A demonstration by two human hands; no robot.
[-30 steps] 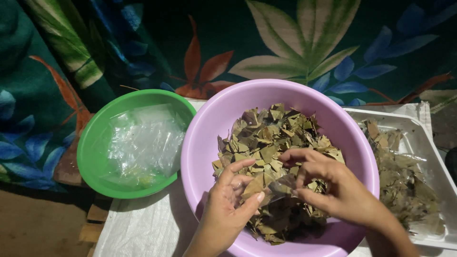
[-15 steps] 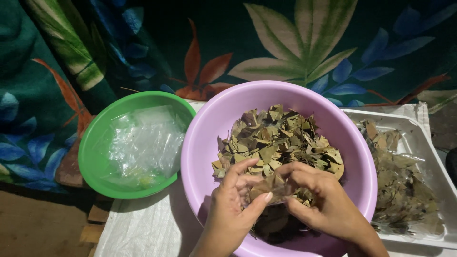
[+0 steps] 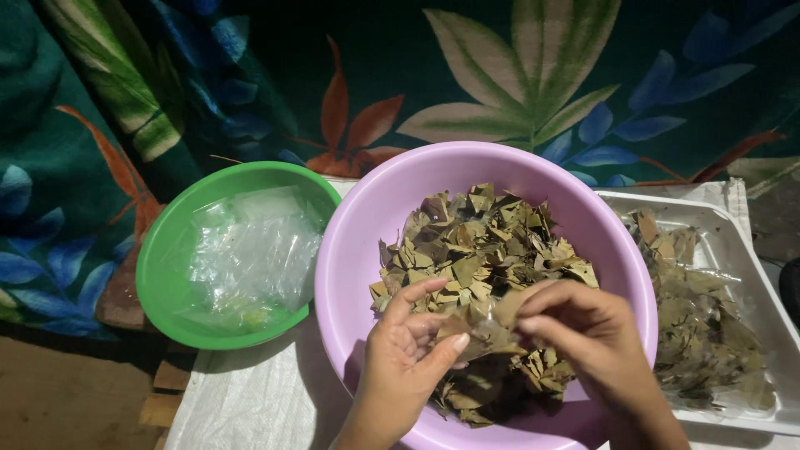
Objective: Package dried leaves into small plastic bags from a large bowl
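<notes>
— While both hands meet over the near half of the purple basin (image 3: 358,250), what exactly are they pinching?

— A small clear plastic bag (image 3: 479,329) with a few dried leaf pieces in it. The left hand (image 3: 408,350) has thumb and fingers closed on the bag's left edge, and the right hand (image 3: 583,333) pinches its top from the other side, fingertips pressed together

— How would that bag handle?

— Very light and limp, I'd judge, and a bit slippery, so hold it at the mouth, where the film bunches. The dry leaves (image 3: 475,250) heaped in the basin look brittle and would probably crumble under a hard squeeze; loose handfuls suit them better

— And around the basin?

— Just to its left, a green bowl (image 3: 158,275) holds more empty clear bags (image 3: 250,258). To the right, touching or nearly touching the basin's rim, a white tray (image 3: 750,250) carries bags already filled with leaves. All three rest on a white woven sheet (image 3: 250,400), whose left edge hangs over wooden slats

— The room?

— Dim. Behind the far edge hangs a dark green cloth (image 3: 392,58) printed with large leaves
</notes>
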